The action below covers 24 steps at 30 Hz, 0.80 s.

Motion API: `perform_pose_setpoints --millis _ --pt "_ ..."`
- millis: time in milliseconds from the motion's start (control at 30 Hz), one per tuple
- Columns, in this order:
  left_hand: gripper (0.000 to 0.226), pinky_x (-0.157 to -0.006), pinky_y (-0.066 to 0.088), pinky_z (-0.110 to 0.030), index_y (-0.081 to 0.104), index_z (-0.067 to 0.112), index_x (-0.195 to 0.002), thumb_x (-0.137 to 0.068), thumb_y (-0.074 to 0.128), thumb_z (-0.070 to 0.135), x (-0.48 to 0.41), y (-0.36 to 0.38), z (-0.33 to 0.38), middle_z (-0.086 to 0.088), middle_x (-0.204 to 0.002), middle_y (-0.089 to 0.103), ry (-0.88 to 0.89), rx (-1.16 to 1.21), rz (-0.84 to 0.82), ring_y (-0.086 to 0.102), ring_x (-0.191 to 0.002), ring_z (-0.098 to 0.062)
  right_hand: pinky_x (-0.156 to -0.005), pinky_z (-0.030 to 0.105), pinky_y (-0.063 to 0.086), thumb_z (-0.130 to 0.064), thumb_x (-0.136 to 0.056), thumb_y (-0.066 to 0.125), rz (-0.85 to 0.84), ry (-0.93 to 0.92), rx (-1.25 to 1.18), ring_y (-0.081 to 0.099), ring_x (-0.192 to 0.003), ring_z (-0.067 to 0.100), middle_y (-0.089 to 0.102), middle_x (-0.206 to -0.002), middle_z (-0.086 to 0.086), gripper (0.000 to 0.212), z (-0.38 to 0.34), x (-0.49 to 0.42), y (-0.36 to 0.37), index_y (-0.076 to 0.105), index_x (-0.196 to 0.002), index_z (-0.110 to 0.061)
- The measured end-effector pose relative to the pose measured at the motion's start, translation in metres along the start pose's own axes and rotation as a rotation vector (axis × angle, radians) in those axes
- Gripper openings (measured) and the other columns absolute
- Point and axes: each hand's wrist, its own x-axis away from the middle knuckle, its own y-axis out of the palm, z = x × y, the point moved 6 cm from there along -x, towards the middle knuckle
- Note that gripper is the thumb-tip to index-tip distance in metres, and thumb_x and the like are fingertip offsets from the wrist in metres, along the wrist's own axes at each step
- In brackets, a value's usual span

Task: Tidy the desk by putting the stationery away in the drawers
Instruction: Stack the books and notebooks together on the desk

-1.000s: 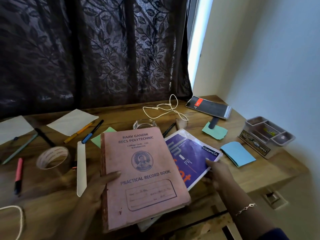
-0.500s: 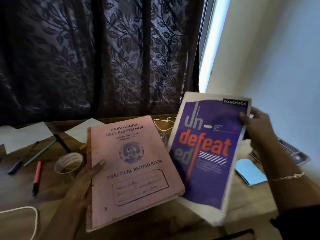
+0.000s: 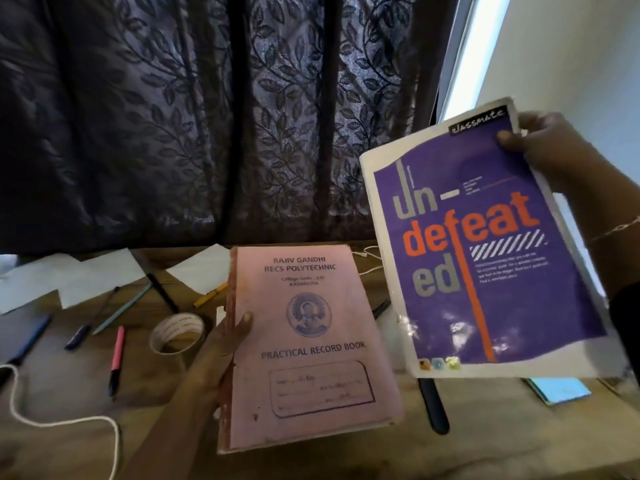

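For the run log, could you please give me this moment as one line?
left hand: grips pink record book at spine | right hand: holds purple notebook raised, top corner | tape roll: on desk

The pink book (image 3: pixel 308 344) reads "RAJIV GANDHI RECS POLYTECHNIC", "College Code: 220", a blurred line below, and "PRACTICAL RECORD BOOK" above a boxed label with illegible handwriting, while the purple notebook (image 3: pixel 485 244) carries the brand "classmate" at its top corner and the large words "un-defeated".
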Motion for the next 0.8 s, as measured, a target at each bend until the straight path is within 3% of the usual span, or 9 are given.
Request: perform_pose_setpoints --millis 67,167,233,300,400,467,600,700,800 --pt "0.098 -0.058 0.056 -0.042 0.053 0.005 -0.11 -0.032 0.091 0.049 -0.006 0.004 0.005 -0.018 -0.088 0.069 -0.006 -0.02 -0.049 0.069 -0.074 -0.034 -0.046 0.015 0.052 0.0 -0.092 0.047 -0.001 -0.004 -0.021 0.06 -0.042 0.001 0.064 -0.048 -0.015 0.025 -0.01 -0.009 0.006 0.056 -0.08 -0.02" --pt "0.105 -0.078 0.053 -0.055 0.048 0.009 -0.125 -0.039 0.086 0.054 -0.019 0.002 -0.001 -0.022 -0.11 0.065 -0.065 -0.058 0.025 0.065 -0.095 -0.041 -0.047 0.017 0.052 0.0 -0.092 0.048 -0.051 0.049 -0.001 0.058 -0.039 0.001 0.062 -0.044 -0.013 0.025 -0.002 -0.019 0.04 0.055 -0.076 -0.018" --pt "0.108 -0.081 0.053 -0.053 0.046 0.011 -0.129 -0.04 0.085 0.059 -0.026 0.011 -0.001 -0.023 -0.116 0.062 -0.045 -0.046 0.032 0.063 -0.1 -0.041 -0.048 0.018 0.05 0.0 -0.093 0.046 -0.098 0.117 0.065 0.055 -0.036 -0.001 0.059 -0.039 -0.013 0.027 0.021 -0.018 0.075 0.054 -0.072 -0.015" --pt "0.099 -0.073 0.057 -0.043 0.05 0.01 -0.123 -0.046 0.08 0.064 -0.033 0.019 0.0 -0.015 -0.101 0.069 -0.035 -0.103 0.033 0.068 -0.09 -0.031 -0.045 0.015 0.048 0.002 -0.093 0.045 -0.137 0.191 0.094 0.054 -0.035 0.001 0.062 -0.043 -0.007 0.026 0.052 -0.014 0.111 0.055 -0.072 -0.009" --pt "0.076 -0.058 0.058 -0.026 0.056 0.014 -0.104 -0.06 0.057 0.075 -0.038 0.027 -0.002 0.006 -0.072 0.073 -0.055 -0.138 0.019 0.069 -0.063 -0.009 -0.051 0.023 0.051 0.0 -0.093 0.049 -0.158 0.306 0.078 0.058 -0.042 0.009 0.066 -0.081 0.016 0.016 0.093 -0.001 0.154 0.061 -0.103 0.005" --pt "0.072 -0.067 0.057 -0.037 0.057 0.014 -0.106 -0.06 0.065 0.068 -0.042 0.027 -0.007 -0.003 -0.08 0.072 -0.123 -0.064 0.014 0.069 -0.067 -0.017 -0.048 0.023 0.051 -0.001 -0.094 0.046 -0.151 0.382 -0.007 0.06 -0.043 0.012 0.065 -0.082 0.015 0.024 0.115 0.01 0.168 0.058 -0.113 0.007" --pt "0.037 -0.046 0.056 -0.031 0.054 0.006 -0.115 -0.083 0.062 0.022 -0.05 0.019 -0.018 -0.011 -0.077 0.072 -0.203 -0.04 0.045 0.069 -0.058 -0.022 -0.039 0.018 0.049 -0.002 -0.095 0.046 -0.115 0.394 -0.116 0.059 -0.037 0.008 0.066 -0.05 -0.001 0.015 0.131 0.023 0.173 0.06 -0.101 0.0" --pt "0.034 -0.044 0.055 -0.033 0.057 0.008 -0.104 -0.072 0.061 0.019 -0.054 0.022 -0.036 -0.015 -0.078 0.071 -0.255 -0.007 0.044 0.069 -0.056 -0.025 -0.061 0.03 0.056 -0.009 -0.091 0.057 -0.078 0.361 -0.018 0.067 -0.058 0.021 0.07 -0.084 0.017 0.008 0.14 0.018 0.166 0.063 -0.089 -0.006" --pt "0.044 -0.045 0.056 -0.036 0.057 0.008 -0.105 -0.064 0.064 0.023 -0.063 0.032 -0.047 -0.019 -0.083 0.07 -0.285 0.02 0.045 0.069 -0.058 -0.029 -0.069 0.033 0.052 -0.02 -0.09 0.06 -0.071 0.346 0.097 0.064 -0.067 0.024 0.069 -0.081 0.011 0.016 0.156 0.012 0.149 0.066 -0.077 -0.014"
